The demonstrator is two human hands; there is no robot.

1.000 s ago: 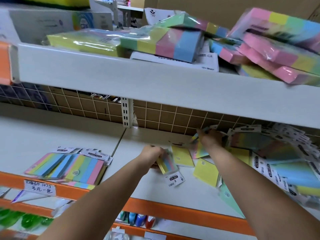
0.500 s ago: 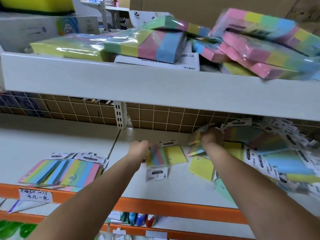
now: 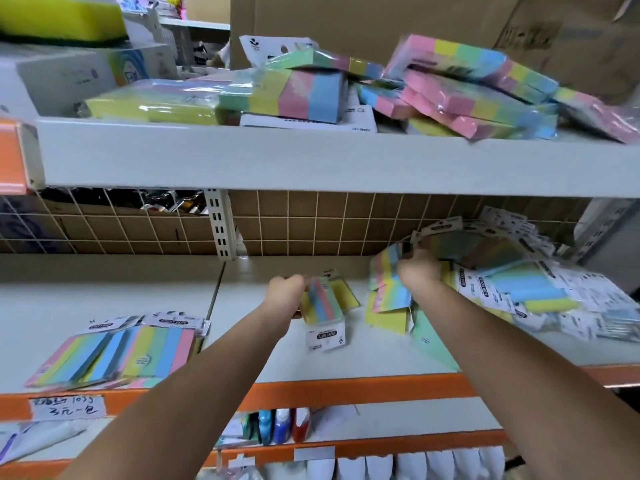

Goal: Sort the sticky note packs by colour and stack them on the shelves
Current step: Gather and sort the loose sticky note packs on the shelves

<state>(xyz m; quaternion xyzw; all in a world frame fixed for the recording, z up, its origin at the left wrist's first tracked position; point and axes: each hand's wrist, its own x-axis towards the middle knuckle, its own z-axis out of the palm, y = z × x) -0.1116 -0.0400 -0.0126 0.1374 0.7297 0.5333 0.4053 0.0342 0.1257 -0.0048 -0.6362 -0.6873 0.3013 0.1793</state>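
Both hands sitting higher and deeper on the middle shelf [image 3: 346, 355] than before, sorted striped packs [image 3: 114, 358] lying at left, left hand [image 3: 285, 294] gripping a striped pack [image 3: 322, 304], right hand [image 3: 417, 273] clutching packs from the heap [image 3: 502, 271].

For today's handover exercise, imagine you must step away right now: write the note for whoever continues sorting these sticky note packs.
Left hand: grips a striped pack above the middle shelf.
Right hand: reaches into the unsorted heap on that shelf's right side, fingers around another striped pack.
Done: a small striped stack lies on the shelf's left.
Left: loose yellow pack and green pack, the heap, and the jumbled thick packs on the top shelf.
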